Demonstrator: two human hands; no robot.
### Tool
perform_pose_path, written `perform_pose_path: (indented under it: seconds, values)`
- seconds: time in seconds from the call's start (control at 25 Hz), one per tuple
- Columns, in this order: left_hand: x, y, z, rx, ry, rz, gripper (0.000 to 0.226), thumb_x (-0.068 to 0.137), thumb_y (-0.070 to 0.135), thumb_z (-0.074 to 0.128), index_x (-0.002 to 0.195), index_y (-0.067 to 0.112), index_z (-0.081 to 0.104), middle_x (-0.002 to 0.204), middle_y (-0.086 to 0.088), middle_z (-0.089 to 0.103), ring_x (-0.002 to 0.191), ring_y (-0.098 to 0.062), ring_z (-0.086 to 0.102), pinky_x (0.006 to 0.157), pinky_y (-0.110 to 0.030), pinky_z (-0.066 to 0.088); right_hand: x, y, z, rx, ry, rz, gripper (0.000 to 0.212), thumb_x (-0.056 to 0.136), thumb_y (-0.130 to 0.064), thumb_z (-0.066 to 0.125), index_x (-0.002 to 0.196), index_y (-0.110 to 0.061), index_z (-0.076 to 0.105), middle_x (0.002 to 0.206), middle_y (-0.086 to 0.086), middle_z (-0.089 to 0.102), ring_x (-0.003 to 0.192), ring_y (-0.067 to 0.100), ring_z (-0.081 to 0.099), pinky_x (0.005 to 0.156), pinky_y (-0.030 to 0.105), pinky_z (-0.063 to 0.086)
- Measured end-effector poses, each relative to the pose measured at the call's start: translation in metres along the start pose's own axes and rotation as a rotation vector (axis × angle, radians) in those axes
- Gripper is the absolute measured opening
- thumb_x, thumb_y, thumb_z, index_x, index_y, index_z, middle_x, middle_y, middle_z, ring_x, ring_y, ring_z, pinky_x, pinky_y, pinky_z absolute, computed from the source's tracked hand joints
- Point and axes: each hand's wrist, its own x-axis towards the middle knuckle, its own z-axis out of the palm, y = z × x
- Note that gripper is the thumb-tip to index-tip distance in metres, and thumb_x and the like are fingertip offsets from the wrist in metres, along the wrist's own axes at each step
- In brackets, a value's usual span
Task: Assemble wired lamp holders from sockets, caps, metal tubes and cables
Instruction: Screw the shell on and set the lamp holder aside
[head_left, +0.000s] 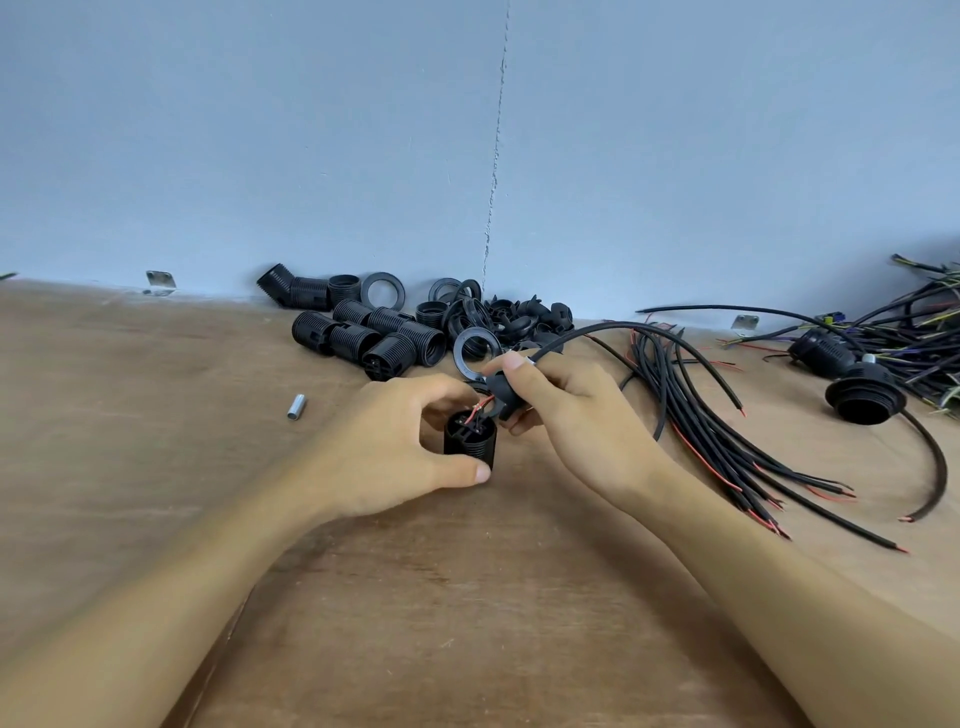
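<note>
Now, left hand (400, 441): fingers and thumb curled round a black socket (470, 441), upright, low over the counter (467, 597).
Right hand (566, 410): pinching a black cap (503, 397) with a cable (623, 330) running out of it — just beside the socket's top.
Wires (480, 408): thin red ends reach from cap to socket.
Metal tube (295, 407): lying alone, left of the hands.
Spare sockets (363, 338): heaped by the wall.
Loose cables (727, 431): fanned out at right.

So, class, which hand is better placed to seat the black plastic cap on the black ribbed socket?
Probably right. The right hand holds the black plastic cap close above the black ribbed socket; the left hand grips that socket upright.
</note>
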Motion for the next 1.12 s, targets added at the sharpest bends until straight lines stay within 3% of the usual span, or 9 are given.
perform_pose_path:
  seconds: [0.12,0.28,0.4,0.52,0.64,0.76,0.92,1.04,1.12]
  values:
    - [0.002,-0.005,0.007,-0.020,0.061,-0.011,0.042,0.072,0.041,0.090,0.109,0.045,0.070,0.095,0.037,0.069,0.087,0.015,0.062,0.072,-0.005,0.041,0.000,-0.001,-0.003,-0.002,-0.023,0.001,0.045,0.103,-0.044,0.049,0.100,-0.008,0.074,0.089,0.007,0.074,0.084,0.027,0.068,0.087,0.052,0.054]
    - [0.004,-0.009,0.012,-0.093,0.019,0.005,0.051,0.077,0.039,0.088,0.122,0.052,0.067,0.102,0.036,0.068,0.093,0.014,0.061,0.083,-0.020,0.045,0.000,-0.003,-0.008,0.040,-0.066,-0.019,0.032,0.104,-0.037,0.049,0.110,-0.018,0.075,0.095,-0.006,0.073,0.087,0.018,0.067,0.087,0.041,0.056]
    - [0.004,-0.008,0.017,-0.134,0.050,0.014,0.040,0.071,0.043,0.088,0.096,0.062,0.064,0.096,0.035,0.069,0.087,0.009,0.062,0.081,-0.022,0.049,-0.002,-0.003,-0.007,0.044,-0.095,-0.052,0.024,0.104,-0.031,0.052,0.106,-0.019,0.073,0.097,-0.004,0.075,0.092,0.015,0.069,0.081,0.034,0.055]
    - [0.002,-0.005,0.026,-0.129,0.126,0.026,0.039,0.068,0.042,0.093,0.086,0.050,0.060,0.077,0.038,0.063,0.066,0.008,0.057,0.059,-0.009,0.042,-0.004,-0.005,-0.006,0.012,-0.076,-0.079,0.027,0.102,-0.035,0.054,0.087,-0.019,0.069,0.084,-0.001,0.072,0.084,0.020,0.067,0.081,0.043,0.056]
    - [0.001,0.000,0.032,-0.128,0.175,0.012,0.037,0.066,0.043,0.094,0.084,0.042,0.061,0.075,0.040,0.060,0.066,0.011,0.057,0.059,-0.004,0.040,-0.004,-0.006,-0.006,-0.015,-0.042,-0.102,0.037,0.099,-0.042,0.056,0.082,-0.011,0.068,0.082,0.009,0.071,0.084,0.029,0.066,0.082,0.054,0.054]
    - [0.002,0.000,0.036,-0.133,0.196,-0.025,0.037,0.065,0.045,0.094,0.084,0.037,0.063,0.071,0.039,0.060,0.063,0.012,0.057,0.055,-0.004,0.039,-0.005,-0.006,-0.005,-0.059,-0.034,-0.138,0.038,0.097,-0.045,0.058,0.076,-0.014,0.065,0.078,0.011,0.066,0.080,0.032,0.062,0.077,0.054,0.053]
    - [0.002,0.001,0.040,-0.131,0.214,-0.038,0.039,0.064,0.048,0.093,0.089,0.033,0.067,0.067,0.036,0.060,0.061,0.009,0.057,0.054,-0.006,0.039,-0.006,-0.007,-0.005,-0.124,-0.048,-0.210,0.028,0.098,-0.036,0.062,0.070,-0.033,0.062,0.069,-0.019,0.064,0.069,0.001,0.058,0.070,0.030,0.048]
    - [0.003,0.002,0.041,-0.123,0.219,-0.041,0.042,0.064,0.049,0.092,0.095,0.032,0.070,0.067,0.033,0.061,0.062,0.006,0.059,0.054,-0.007,0.040,-0.007,-0.008,-0.005,-0.171,-0.046,-0.245,0.024,0.097,-0.034,0.064,0.072,-0.034,0.063,0.066,-0.026,0.062,0.067,-0.004,0.059,0.063,0.010,0.039]
    - [0.002,0.002,0.041,-0.119,0.222,-0.040,0.042,0.065,0.050,0.092,0.096,0.032,0.070,0.066,0.034,0.061,0.063,0.007,0.059,0.054,-0.007,0.040,-0.007,-0.009,-0.005,-0.201,-0.038,-0.260,0.026,0.096,-0.035,0.066,0.070,-0.033,0.061,0.063,-0.028,0.060,0.064,-0.005,0.057,0.059,0.007,0.037]
